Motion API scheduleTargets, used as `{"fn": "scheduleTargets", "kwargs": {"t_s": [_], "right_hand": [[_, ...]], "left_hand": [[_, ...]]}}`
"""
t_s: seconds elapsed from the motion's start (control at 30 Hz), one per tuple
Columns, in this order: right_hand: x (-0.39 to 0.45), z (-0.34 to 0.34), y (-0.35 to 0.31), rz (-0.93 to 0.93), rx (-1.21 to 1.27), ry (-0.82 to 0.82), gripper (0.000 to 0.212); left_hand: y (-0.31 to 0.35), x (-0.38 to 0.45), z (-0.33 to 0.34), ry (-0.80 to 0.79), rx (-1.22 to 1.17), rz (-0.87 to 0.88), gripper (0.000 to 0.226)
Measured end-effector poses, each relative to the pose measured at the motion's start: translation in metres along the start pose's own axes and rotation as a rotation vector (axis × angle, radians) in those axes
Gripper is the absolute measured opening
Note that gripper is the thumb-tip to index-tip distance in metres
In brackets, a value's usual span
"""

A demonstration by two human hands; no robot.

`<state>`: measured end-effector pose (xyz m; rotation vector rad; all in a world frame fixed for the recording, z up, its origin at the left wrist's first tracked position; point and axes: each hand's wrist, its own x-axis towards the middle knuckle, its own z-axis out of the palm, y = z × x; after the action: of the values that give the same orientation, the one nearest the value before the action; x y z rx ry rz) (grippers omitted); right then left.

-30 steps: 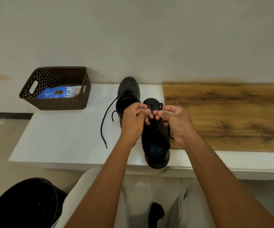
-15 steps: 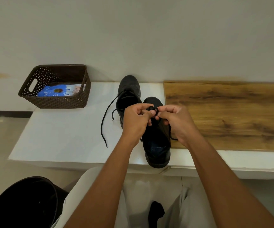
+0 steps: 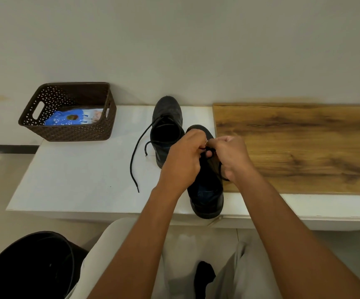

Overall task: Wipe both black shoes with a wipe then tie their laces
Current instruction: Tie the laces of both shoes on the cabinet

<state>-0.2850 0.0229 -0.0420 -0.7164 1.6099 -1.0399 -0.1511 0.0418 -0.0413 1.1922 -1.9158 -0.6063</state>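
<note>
The near shoe [image 3: 206,190] is parked at the table's [image 3: 77,180] front edge, its lace [image 3: 222,172] pinched by left hand [image 3: 182,161] and right hand [image 3: 232,157]. Loops are best kept taut, then pulled evenly.

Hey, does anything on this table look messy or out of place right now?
The far shoe is unlaced: its lace trails loose across the white table. The near shoe overhangs the table's front edge while both hands work its lace.

Bare forearms [image 3: 131,244], light trousers [image 3: 239,272], black sock [image 3: 205,275].
</note>
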Motion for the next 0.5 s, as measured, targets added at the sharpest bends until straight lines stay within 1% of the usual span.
{"fn": "scheduleTargets", "kwargs": {"t_s": [0.03, 0.1, 0.2, 0.3, 0.4, 0.5], "right_hand": [[0.000, 0.000, -0.001, 0.005, -0.005, -0.002, 0.007], [-0.002, 0.000, -0.001, -0.017, -0.017, -0.014, 0.002], [-0.005, -0.002, -0.002, -0.096, -0.051, -0.042, 0.012], [-0.007, -0.004, -0.003, -0.174, -0.089, -0.100, 0.014], [-0.011, -0.007, -0.005, -0.310, -0.202, -0.165, 0.015], [-0.013, -0.011, -0.006, -0.397, -0.283, -0.236, 0.015]], "left_hand": [[0.000, 0.000, 0.001, 0.003, 0.065, 0.001, 0.020], [-0.001, 0.001, 0.004, 0.010, 0.101, -0.050, 0.020], [-0.002, 0.004, 0.005, 0.003, 0.094, -0.173, 0.026], [-0.001, 0.006, 0.001, -0.022, 0.109, -0.246, 0.032], [-0.003, 0.010, -0.005, -0.072, 0.042, -0.349, 0.026], [-0.006, 0.013, -0.015, -0.110, -0.134, -0.458, 0.013]]}}
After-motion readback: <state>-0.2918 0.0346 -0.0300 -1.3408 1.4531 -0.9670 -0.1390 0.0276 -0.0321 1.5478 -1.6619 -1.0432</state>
